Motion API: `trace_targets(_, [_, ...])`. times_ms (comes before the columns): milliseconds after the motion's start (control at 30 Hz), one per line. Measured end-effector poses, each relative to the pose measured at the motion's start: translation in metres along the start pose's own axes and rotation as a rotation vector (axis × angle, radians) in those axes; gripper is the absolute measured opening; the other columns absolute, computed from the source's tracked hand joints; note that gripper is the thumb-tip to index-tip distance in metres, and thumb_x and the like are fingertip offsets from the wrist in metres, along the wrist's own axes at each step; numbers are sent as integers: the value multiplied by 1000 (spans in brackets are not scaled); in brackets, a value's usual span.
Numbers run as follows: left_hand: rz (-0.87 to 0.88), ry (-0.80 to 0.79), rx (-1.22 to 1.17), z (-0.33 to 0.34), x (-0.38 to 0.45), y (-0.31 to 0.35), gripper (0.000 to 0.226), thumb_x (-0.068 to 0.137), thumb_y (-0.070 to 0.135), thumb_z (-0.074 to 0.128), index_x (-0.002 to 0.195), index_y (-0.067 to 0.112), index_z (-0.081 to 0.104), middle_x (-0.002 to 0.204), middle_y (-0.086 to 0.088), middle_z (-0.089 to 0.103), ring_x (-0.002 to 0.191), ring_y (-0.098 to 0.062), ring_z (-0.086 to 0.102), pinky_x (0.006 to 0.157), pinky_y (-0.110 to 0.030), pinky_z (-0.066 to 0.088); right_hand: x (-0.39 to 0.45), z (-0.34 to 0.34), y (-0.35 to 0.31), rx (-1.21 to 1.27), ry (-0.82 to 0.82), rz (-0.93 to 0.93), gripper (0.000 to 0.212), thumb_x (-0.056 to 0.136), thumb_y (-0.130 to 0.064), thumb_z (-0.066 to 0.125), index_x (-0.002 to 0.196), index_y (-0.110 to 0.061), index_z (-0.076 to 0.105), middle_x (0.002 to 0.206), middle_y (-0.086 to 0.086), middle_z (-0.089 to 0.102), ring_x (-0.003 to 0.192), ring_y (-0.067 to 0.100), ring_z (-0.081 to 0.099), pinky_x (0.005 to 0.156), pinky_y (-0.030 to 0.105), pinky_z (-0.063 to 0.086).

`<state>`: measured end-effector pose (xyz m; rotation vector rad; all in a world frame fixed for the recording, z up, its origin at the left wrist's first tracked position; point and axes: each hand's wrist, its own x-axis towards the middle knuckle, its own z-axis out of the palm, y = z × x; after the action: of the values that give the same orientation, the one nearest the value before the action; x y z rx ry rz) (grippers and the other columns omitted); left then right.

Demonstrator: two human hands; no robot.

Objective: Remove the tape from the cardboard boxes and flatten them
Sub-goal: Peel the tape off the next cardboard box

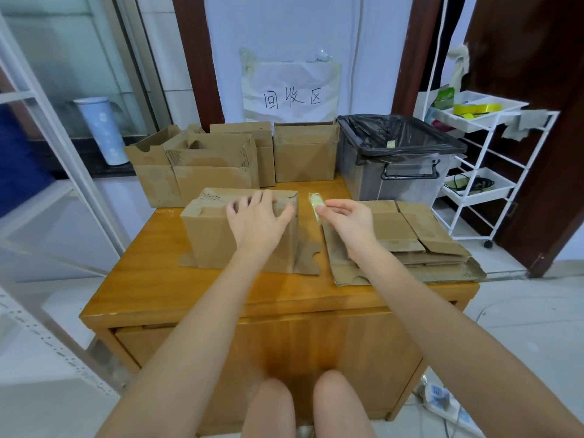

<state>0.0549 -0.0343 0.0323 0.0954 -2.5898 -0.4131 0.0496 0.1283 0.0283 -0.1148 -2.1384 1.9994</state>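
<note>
A small cardboard box (215,238) stands in the middle of the wooden table (151,286), its bottom flaps splayed out on the tabletop. My left hand (257,221) rests on the box's top right corner, fingers spread over the top. My right hand (349,221) is just right of the box and pinches a strip of yellowish tape (316,205) between thumb and fingers, held in the air clear of the box. A stack of flattened boxes (420,238) lies on the table's right side, partly under my right forearm.
Several upright cardboard boxes (305,153) line the table's back edge. A clear bin lined with a black bag (398,159) stands at the back right, a bit of tape inside. A white wire trolley (483,172) stands right of the table. A paper sign hangs on the wall.
</note>
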Motion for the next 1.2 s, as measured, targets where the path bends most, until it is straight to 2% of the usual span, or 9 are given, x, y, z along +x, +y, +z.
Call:
trace_targets(133, [-31,40,64,8,1,15,38,98,38,29,104,14,57,109,-2,60,106,-25,49,102,-48,28,6,-2,-6,-63,8,-37,24,81,-22,76,103,-16,68,92,-7,67,90,6,62,77,18,47])
trace_targets(400, [-79,-21,145,19,20,37,38,98,32,23,101,11,53,104,-4,57,102,-32,48,97,-54,31,23,-10,-23,-140,4,-122,18,81,-24,76,94,-20,64,88,-8,65,90,9,63,77,21,46])
trace_targets(567, [-58,-72,210,25,31,47,43,101,36,21,108,9,54,111,-8,56,104,-35,46,96,-53,34,37,-15,-25,-151,26,-140,19,81,-24,76,93,-19,63,90,-4,67,92,13,64,85,28,51])
trace_targets(800, [-40,-165,338,26,46,56,57,102,47,14,119,9,53,119,-12,55,107,-40,48,95,-61,37,59,-30,-35,-188,67,-156,26,80,-25,77,100,-14,66,82,-10,62,83,7,61,78,22,47])
trace_targets(900, [-59,-211,397,27,52,64,56,101,44,13,118,7,52,116,-17,55,101,-41,51,90,-66,41,72,-43,-42,-225,99,-189,26,80,-27,77,100,-13,67,84,-9,63,84,8,61,82,26,51])
trace_targets(1067, [-88,-269,529,27,60,84,62,100,45,7,112,3,52,108,-24,53,95,-43,55,80,-66,48,95,-61,-54,-258,142,-220,22,79,-29,77,94,-17,66,84,-7,65,86,14,66,84,37,56])
trace_targets(1200, [-97,-294,597,31,60,89,69,99,49,5,112,1,53,106,-26,55,97,-47,58,75,-64,51,112,-76,-68,-323,176,-247,22,82,-31,74,97,-17,66,82,-12,62,86,10,62,79,29,52])
